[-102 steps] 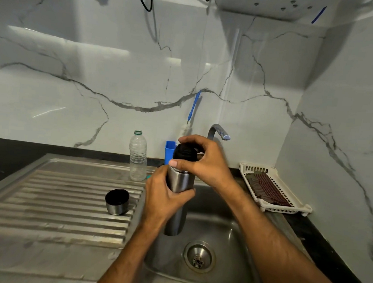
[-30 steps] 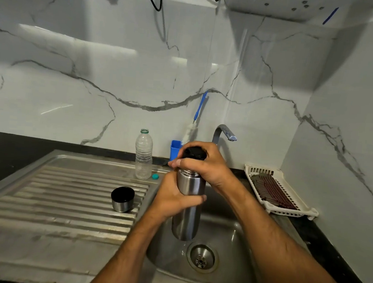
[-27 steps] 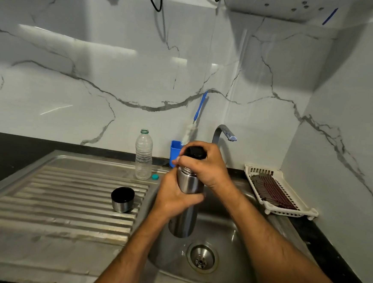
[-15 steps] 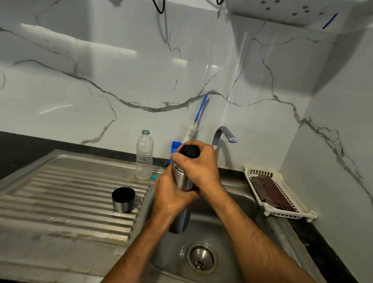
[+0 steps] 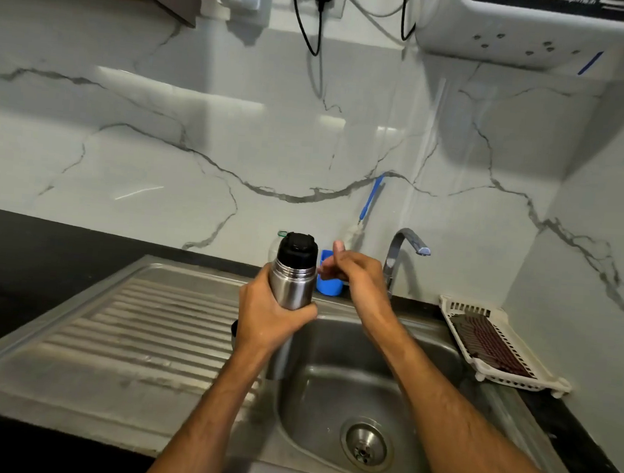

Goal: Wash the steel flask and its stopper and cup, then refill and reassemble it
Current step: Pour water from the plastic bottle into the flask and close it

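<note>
The steel flask [image 5: 292,283] stands upright in the air over the left edge of the sink basin [image 5: 350,388], with its black stopper [image 5: 297,248] seated in the neck. My left hand [image 5: 269,313] is wrapped around the flask's middle. Just right of the stopper, my right hand [image 5: 356,273] holds nothing, its thumb up and fingers loosely curled, clear of the flask. The steel cup [image 5: 233,336] is almost wholly hidden behind my left wrist on the draining board [image 5: 127,333].
A curved tap [image 5: 401,249] rises behind the basin. A blue holder [image 5: 327,284] with a blue-handled brush [image 5: 364,214] stands at the wall. The plastic bottle [image 5: 279,241] peeks out behind the flask. A white rack [image 5: 500,344] sits at the right.
My right hand has come off the stopper and moved to the right. The flask has shifted a little left and up in my left hand, now hiding the cup and bottle.
</note>
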A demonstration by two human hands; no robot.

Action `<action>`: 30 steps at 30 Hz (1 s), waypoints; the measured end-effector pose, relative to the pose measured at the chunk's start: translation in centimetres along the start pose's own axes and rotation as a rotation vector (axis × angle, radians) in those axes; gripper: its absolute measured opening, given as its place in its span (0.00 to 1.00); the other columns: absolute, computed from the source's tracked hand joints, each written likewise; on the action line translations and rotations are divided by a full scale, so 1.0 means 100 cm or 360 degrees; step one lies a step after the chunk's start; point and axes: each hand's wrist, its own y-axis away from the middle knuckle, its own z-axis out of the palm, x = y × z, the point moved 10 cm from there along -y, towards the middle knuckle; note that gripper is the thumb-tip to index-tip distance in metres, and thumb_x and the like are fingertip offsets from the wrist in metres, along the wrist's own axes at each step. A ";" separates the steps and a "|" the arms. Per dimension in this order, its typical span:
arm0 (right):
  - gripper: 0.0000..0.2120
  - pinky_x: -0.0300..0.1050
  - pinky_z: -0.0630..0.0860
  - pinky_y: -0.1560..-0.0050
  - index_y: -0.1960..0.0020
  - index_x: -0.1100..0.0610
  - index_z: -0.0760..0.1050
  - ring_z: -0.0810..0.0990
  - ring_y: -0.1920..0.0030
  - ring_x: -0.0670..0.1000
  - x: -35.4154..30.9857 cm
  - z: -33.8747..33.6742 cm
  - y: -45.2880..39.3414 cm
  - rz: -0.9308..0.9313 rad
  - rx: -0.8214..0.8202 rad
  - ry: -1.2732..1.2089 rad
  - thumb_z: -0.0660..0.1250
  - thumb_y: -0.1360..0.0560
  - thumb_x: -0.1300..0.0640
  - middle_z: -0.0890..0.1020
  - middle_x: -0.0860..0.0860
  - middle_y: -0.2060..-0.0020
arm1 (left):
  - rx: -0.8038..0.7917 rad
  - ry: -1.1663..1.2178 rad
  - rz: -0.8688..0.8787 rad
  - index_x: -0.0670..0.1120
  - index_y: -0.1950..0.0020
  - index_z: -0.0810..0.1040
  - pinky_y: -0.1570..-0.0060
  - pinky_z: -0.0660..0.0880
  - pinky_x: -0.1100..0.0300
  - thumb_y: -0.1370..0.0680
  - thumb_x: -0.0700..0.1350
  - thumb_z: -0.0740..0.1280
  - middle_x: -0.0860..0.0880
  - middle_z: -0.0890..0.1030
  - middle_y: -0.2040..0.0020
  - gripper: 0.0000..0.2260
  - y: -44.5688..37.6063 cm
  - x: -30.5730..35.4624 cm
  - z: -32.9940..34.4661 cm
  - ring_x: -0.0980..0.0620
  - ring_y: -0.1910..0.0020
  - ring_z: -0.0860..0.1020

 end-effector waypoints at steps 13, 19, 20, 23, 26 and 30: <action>0.45 0.37 0.76 0.48 0.27 0.52 0.70 0.78 0.43 0.46 0.136 0.111 0.021 0.0239 -0.0490 0.0940 0.83 0.39 0.44 0.79 0.48 0.39 | 0.0267 -0.0177 -0.0022 0.49 0.45 0.77 0.60 0.80 0.60 0.41 0.41 0.84 0.57 0.81 0.58 0.28 -0.026 -0.032 -0.104 0.58 0.61 0.81; 0.51 0.50 0.75 0.32 0.25 0.52 0.68 0.75 0.33 0.51 0.153 0.140 0.021 0.0215 -0.0513 0.1077 0.83 0.43 0.38 0.75 0.49 0.31 | 0.0288 -0.0195 -0.0005 0.48 0.45 0.77 0.62 0.77 0.66 0.40 0.41 0.84 0.58 0.80 0.58 0.27 -0.030 -0.041 -0.121 0.60 0.62 0.80; 0.47 0.49 0.76 0.34 0.28 0.51 0.71 0.76 0.34 0.51 0.154 0.143 0.020 0.0201 -0.0502 0.1092 0.83 0.43 0.39 0.77 0.49 0.34 | 0.0292 -0.0199 -0.0004 0.48 0.46 0.77 0.62 0.77 0.66 0.40 0.41 0.84 0.58 0.80 0.58 0.27 -0.030 -0.042 -0.123 0.59 0.62 0.80; 0.33 0.44 0.78 0.39 0.38 0.50 0.77 0.79 0.41 0.48 0.150 0.146 0.018 0.0176 -0.0471 0.1048 0.84 0.39 0.48 0.81 0.46 0.42 | 0.0300 -0.0205 -0.0016 0.48 0.46 0.77 0.62 0.78 0.64 0.40 0.42 0.84 0.57 0.80 0.58 0.26 -0.031 -0.046 -0.126 0.57 0.61 0.81; 0.31 0.35 0.74 0.46 0.37 0.52 0.78 0.78 0.46 0.44 0.141 0.139 0.017 0.0146 -0.0424 0.0966 0.83 0.37 0.56 0.81 0.45 0.46 | 0.0297 -0.0206 -0.0027 0.49 0.46 0.77 0.62 0.77 0.65 0.40 0.41 0.84 0.57 0.80 0.58 0.26 -0.030 -0.046 -0.126 0.58 0.61 0.80; 0.33 0.29 0.73 0.49 0.34 0.53 0.77 0.79 0.42 0.45 0.122 0.122 0.011 0.0110 -0.0335 0.0726 0.82 0.37 0.61 0.81 0.46 0.43 | 0.0275 -0.0195 -0.0039 0.47 0.44 0.78 0.63 0.76 0.67 0.39 0.41 0.84 0.57 0.80 0.58 0.27 -0.028 -0.042 -0.119 0.58 0.61 0.80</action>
